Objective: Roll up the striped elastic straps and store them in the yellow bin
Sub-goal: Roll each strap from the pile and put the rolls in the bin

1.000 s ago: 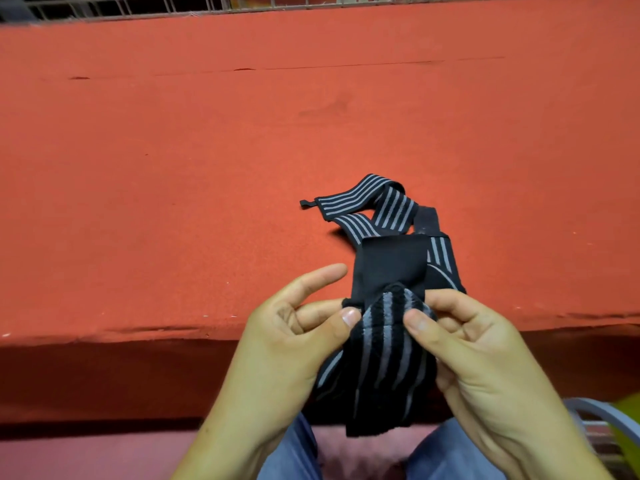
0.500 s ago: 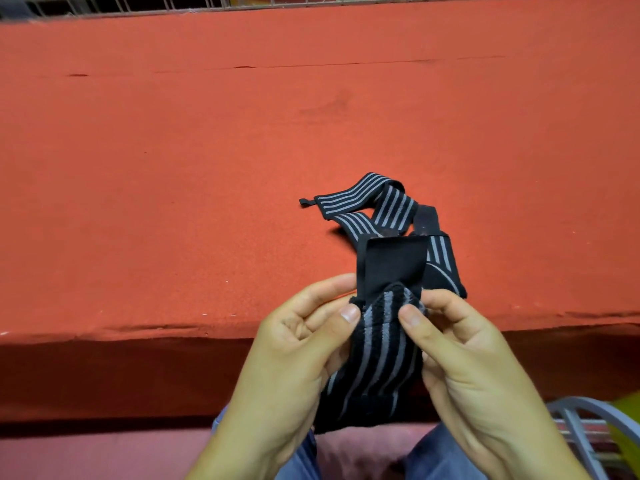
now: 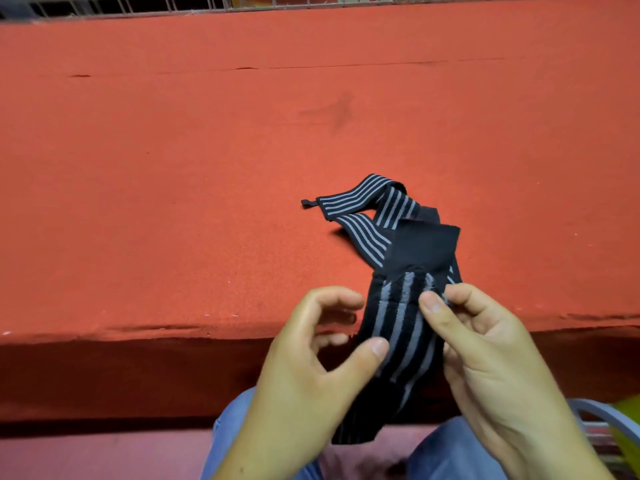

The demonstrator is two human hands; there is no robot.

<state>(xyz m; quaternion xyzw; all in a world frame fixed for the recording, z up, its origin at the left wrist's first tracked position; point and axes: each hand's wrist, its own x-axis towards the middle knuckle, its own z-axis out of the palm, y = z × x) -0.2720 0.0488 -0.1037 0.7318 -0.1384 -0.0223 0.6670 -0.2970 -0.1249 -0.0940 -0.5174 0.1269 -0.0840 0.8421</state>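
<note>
A black elastic strap with grey stripes [image 3: 401, 341] hangs over the near edge of the red table [image 3: 173, 202] toward my lap. Its plain black end [image 3: 422, 244] is folded at the top. My right hand [image 3: 485, 358] pinches the strap's upper right edge between thumb and forefinger. My left hand [image 3: 311, 362] is beside it; only the thumb tip touches the strap's front, and the blurred, loosely curled fingers stand just left of its edge. More striped strap [image 3: 356, 199] lies folded and twisted on the table behind. A sliver of yellow, possibly the bin [image 3: 628, 431], shows at the lower right.
A wire mesh fence [image 3: 138, 3] runs along the table's far edge. My blue-jeaned knees [image 3: 450, 452] are below the hands. A grey curved frame [image 3: 588, 410] sits by the yellow sliver at the right.
My left thumb slid down the strap and the left fingers came off its edge. The right hand kept its pinch, and the black folded end rose and tilted right.
</note>
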